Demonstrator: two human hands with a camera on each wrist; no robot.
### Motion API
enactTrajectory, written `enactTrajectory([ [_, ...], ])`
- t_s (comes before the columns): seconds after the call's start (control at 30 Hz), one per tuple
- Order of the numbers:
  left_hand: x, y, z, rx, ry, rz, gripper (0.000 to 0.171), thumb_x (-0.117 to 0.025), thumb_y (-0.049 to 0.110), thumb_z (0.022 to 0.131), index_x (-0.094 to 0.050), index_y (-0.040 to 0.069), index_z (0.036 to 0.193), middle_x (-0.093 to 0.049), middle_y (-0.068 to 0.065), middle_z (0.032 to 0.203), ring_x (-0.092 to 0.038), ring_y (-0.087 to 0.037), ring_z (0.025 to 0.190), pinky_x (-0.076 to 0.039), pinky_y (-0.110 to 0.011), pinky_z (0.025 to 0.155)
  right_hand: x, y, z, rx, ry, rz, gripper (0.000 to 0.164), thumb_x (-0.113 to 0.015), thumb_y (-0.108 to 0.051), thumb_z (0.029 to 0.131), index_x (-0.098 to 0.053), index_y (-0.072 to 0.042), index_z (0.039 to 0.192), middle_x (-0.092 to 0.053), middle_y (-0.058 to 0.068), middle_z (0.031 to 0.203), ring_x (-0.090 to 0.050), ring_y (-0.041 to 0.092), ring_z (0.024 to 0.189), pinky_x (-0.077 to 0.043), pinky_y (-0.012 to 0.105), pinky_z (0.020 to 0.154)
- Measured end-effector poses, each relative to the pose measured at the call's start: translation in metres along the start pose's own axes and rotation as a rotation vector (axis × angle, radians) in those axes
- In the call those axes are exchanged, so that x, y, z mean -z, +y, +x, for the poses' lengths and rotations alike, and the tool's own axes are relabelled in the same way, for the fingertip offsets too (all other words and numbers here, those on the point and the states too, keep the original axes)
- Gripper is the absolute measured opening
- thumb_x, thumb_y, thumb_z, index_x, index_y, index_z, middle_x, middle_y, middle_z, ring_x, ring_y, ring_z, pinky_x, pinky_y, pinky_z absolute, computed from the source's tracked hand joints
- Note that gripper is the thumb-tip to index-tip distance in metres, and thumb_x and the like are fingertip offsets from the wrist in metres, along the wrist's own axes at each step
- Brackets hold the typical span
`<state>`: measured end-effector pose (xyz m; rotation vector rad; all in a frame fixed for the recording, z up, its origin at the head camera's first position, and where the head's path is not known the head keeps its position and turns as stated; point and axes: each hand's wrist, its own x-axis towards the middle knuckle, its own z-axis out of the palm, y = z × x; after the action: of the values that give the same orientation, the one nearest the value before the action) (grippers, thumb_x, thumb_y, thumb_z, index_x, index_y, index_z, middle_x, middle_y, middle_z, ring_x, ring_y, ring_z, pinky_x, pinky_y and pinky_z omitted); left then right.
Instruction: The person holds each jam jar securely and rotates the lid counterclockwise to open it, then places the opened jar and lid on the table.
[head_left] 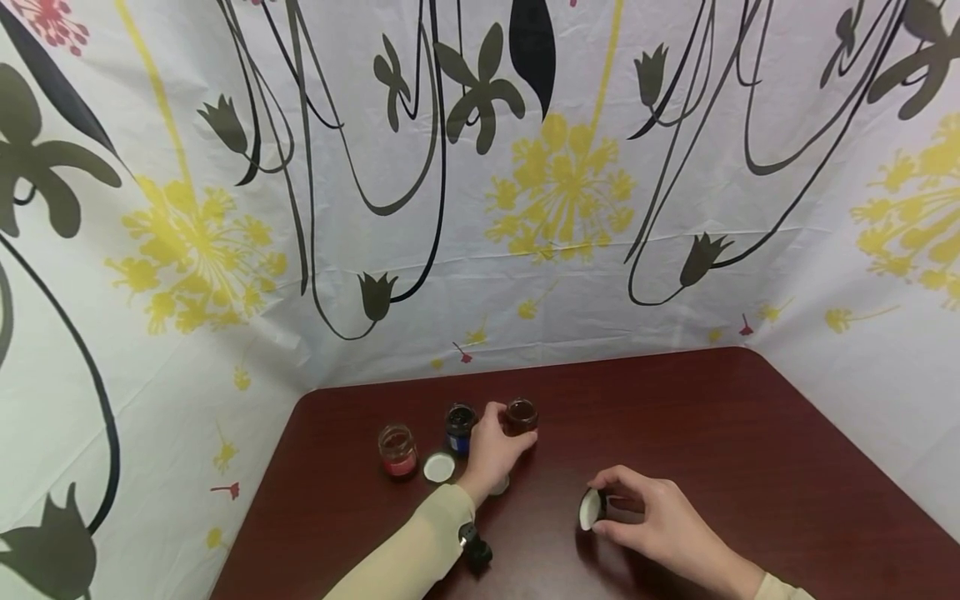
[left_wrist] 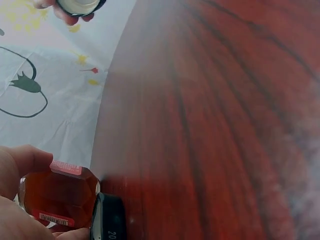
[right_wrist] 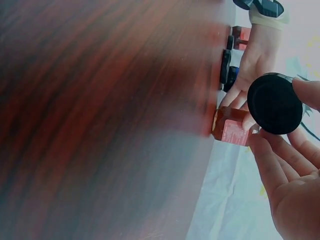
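My left hand grips a small faceted glass jar with reddish-brown contents, standing on the table with its mouth uncovered. In the left wrist view the amber jar shows a label with a barcode. To the right and nearer, my right hand pinches a round lid by its rim, held on edge above the table. Its pale inner side faces left; the right wrist view shows the black outer face of the lid.
Left of the held jar stand a dark jar with a blue label and a jar with red contents, both uncovered. One lid lies inner side up; another lid is partly hidden by the left wrist. Patterned cloth hangs behind the table.
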<state>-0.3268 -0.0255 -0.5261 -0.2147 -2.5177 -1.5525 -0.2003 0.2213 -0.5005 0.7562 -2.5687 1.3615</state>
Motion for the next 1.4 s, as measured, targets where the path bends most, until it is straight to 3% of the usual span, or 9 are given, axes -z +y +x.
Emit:
enactTrajectory([
  [0.23, 0.000, 0.000, -0.003, -0.016, -0.004, 0.014, 0.058, -0.086, 0.028, 0.081, -0.058, 0.007, 0.127, -0.067, -0.003, 0.112, -0.065, -0.019, 0.102, -0.053, -0.039, 0.085, 0.001, 0.000, 0.000, -0.007, 0.003, -0.015, 0.040, -0.086, -0.026, 0.081, -0.066, -0.021, 0.116, -0.069, -0.006, 0.115, -0.069, 0.013, 0.105, -0.056, 0.033, 0.085],
  [0.47, 0.000, -0.003, -0.010, -0.033, -0.040, 0.071, 0.082, -0.085, 0.035, 0.082, -0.047, 0.002, 0.147, -0.060, -0.014, 0.132, -0.058, -0.030, 0.122, -0.047, -0.049, 0.099, 0.002, 0.001, 0.002, -0.035, -0.004, -0.011, 0.041, -0.086, -0.028, 0.081, -0.066, -0.022, 0.116, -0.070, -0.006, 0.116, -0.068, 0.012, 0.105, -0.056, 0.032, 0.086],
  [0.77, 0.009, -0.003, -0.024, -0.056, -0.069, 0.081, 0.080, -0.083, 0.039, 0.082, -0.048, 0.005, 0.146, -0.061, -0.011, 0.133, -0.059, -0.028, 0.122, -0.048, -0.050, 0.097, 0.001, 0.004, 0.005, -0.095, -0.029, -0.001, 0.042, -0.086, -0.031, 0.081, -0.065, -0.024, 0.116, -0.069, -0.010, 0.115, -0.068, 0.009, 0.106, -0.055, 0.031, 0.087],
  [1.07, 0.025, 0.002, -0.041, -0.072, -0.078, 0.086, 0.087, -0.081, 0.042, 0.085, -0.042, 0.000, 0.150, -0.056, -0.015, 0.140, -0.056, -0.028, 0.126, -0.046, -0.049, 0.100, -0.003, 0.008, 0.013, -0.081, -0.035, -0.049, 0.041, -0.086, -0.033, 0.081, -0.065, -0.027, 0.115, -0.069, -0.012, 0.116, -0.068, 0.010, 0.104, -0.056, 0.035, 0.087],
  [1.4, 0.044, 0.008, -0.060, -0.068, -0.070, 0.055, 0.090, -0.081, 0.050, 0.081, -0.045, 0.005, 0.150, -0.059, -0.011, 0.138, -0.058, -0.027, 0.124, -0.046, -0.048, 0.100, -0.006, 0.012, 0.024, -0.073, -0.044, -0.108, 0.039, -0.086, -0.034, 0.080, -0.065, -0.028, 0.112, -0.069, -0.015, 0.112, -0.068, 0.009, 0.103, -0.056, 0.037, 0.086],
])
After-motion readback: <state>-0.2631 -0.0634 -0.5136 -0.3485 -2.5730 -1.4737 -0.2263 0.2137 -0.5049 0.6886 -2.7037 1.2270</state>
